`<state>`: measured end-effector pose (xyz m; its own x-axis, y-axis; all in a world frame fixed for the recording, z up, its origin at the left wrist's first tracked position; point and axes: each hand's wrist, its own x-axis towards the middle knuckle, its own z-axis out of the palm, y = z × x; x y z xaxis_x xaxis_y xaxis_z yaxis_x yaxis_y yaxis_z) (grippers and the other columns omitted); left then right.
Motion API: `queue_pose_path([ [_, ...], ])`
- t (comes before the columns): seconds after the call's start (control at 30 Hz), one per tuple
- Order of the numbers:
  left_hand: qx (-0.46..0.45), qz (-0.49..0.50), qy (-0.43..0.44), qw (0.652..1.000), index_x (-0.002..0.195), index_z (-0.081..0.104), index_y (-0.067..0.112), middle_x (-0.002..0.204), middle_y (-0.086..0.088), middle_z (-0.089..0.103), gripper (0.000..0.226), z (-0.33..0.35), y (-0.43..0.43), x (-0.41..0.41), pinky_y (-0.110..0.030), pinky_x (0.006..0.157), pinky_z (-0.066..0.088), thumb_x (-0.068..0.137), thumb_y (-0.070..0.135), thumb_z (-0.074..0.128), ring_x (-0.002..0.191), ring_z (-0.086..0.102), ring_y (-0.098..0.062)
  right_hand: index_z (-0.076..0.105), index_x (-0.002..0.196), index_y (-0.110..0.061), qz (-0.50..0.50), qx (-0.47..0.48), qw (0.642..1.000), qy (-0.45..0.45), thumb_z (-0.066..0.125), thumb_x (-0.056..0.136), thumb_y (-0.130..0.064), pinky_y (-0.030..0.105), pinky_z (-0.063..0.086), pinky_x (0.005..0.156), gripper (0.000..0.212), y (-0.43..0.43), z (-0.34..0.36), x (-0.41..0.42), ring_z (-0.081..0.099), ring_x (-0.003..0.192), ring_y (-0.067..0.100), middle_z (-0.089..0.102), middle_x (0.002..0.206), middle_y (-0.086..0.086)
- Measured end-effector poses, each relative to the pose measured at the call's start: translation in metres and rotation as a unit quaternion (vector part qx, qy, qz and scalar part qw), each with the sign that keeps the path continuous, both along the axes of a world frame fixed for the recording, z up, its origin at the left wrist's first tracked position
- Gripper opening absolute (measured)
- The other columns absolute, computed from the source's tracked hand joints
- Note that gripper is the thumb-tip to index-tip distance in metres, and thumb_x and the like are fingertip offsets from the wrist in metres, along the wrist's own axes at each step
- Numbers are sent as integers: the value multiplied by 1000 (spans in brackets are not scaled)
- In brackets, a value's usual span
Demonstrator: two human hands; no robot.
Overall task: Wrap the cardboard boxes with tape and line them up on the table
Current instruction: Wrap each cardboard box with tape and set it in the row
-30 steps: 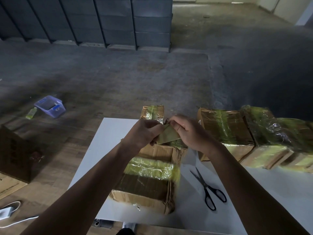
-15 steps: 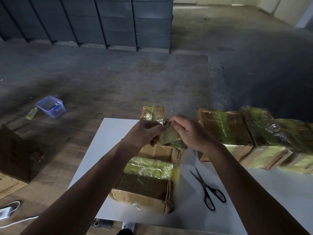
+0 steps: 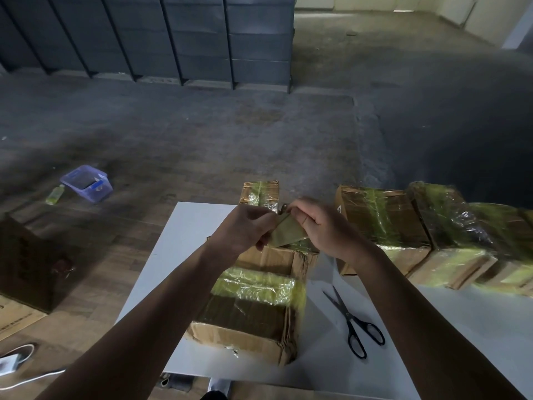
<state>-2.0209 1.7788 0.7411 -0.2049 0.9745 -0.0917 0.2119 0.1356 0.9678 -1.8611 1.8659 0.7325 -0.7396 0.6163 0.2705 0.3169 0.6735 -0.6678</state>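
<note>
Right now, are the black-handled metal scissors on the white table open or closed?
Slightly open: the black-handled metal scissors lie flat on the white table, blade tips apart.

Partly taped cardboard box point(image 3: 248, 307) lies on white table point(image 3: 184, 226); wrapped boxes point(image 3: 383, 223) lined at right.

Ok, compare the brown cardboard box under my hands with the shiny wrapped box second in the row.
The brown cardboard box shows bare patches; the shiny box is covered in film. The brown box stands apart; the shiny box sits between neighbours. Both rest on the white table.
</note>
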Motion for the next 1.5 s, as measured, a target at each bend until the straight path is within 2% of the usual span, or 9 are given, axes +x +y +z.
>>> queue_pose_path([
  [0.17, -14, -18, -1, 1000, 64, 72, 22, 54, 3, 54, 30, 1, 1, -1, -22, 47, 42, 91, 32, 64, 50, 49, -11, 62, 96, -4, 6, -8, 1000, 0, 44, 101, -13, 11, 35, 60, 20, -1, 0, 1, 48, 68, -4, 48, 77, -13],
  [0.4, -28, -33, -54, 998, 78, 68, 4, 61, -5, 52, 22, 1, 2, -3, -22, 49, 41, 94, 17, 61, 53, 49, -12, 63, 100, -6, -1, -34, 999, 12, 45, 101, -11, 9, 36, 59, 19, -2, 1, 4, 50, 68, -11, 48, 74, -14],
  [0.57, -18, -31, -44, 998, 80, 63, -8, 63, -10, 52, 24, 0, 5, -3, -22, 48, 41, 93, 12, 58, 53, 50, -14, 54, 87, -25, -2, -34, 999, 19, 45, 101, -12, 11, 36, 58, 20, -3, 4, 3, 49, 66, -8, 47, 72, -13],
  [0.7, -4, -12, -34, 999, 79, 61, -12, 59, -9, 52, 27, -3, 7, -1, -22, 47, 41, 93, 11, 56, 52, 48, -14, 60, 90, -11, -13, -36, 999, 7, 45, 102, -15, 13, 34, 58, 20, -1, 3, 4, 46, 65, 0, 50, 74, -9],
  [0.83, -10, -15, -30, 999, 75, 63, -7, 56, -5, 50, 25, -4, 8, 0, -23, 47, 39, 92, 9, 54, 51, 46, -14, 59, 91, -15, -4, -41, 999, 17, 45, 101, -14, 13, 35, 59, 18, -2, 2, 5, 47, 66, -1, 50, 75, -11],
  [0.97, -14, -6, -31, 999, 87, 60, -19, 60, -9, 52, 25, -5, 8, 0, -25, 47, 40, 91, 4, 49, 53, 47, -16, 62, 95, -5, -5, -34, 999, 9, 44, 101, -13, 21, 37, 60, 20, -3, 4, 7, 45, 67, 4, 49, 76, -9],
  [1.13, -20, 3, -57, 998, 67, 67, 8, 61, -10, 51, 29, -3, 8, 1, -23, 47, 41, 94, 18, 59, 50, 48, -14, 61, 95, -2, -6, -33, 999, 7, 44, 102, -14, 23, 38, 62, 22, -3, 6, 6, 48, 70, 10, 53, 80, 2],
  [1.3, -3, 21, -31, 999, 74, 59, -13, 56, -9, 49, 30, -4, 9, 2, -24, 45, 37, 92, 11, 57, 50, 44, -18, 60, 94, -4, -10, -19, 1000, 4, 44, 102, -15, 23, 39, 62, 21, -3, 6, 4, 52, 72, 15, 55, 81, 3],
  [1.5, 8, 25, -19, 999, 74, 56, -15, 58, -13, 47, 29, -5, 9, 2, -26, 47, 35, 90, 9, 55, 55, 43, -22, 62, 97, -2, -13, -14, 1000, 11, 45, 102, -15, 32, 42, 66, 22, -1, 4, 3, 55, 76, 20, 57, 84, 7],
])
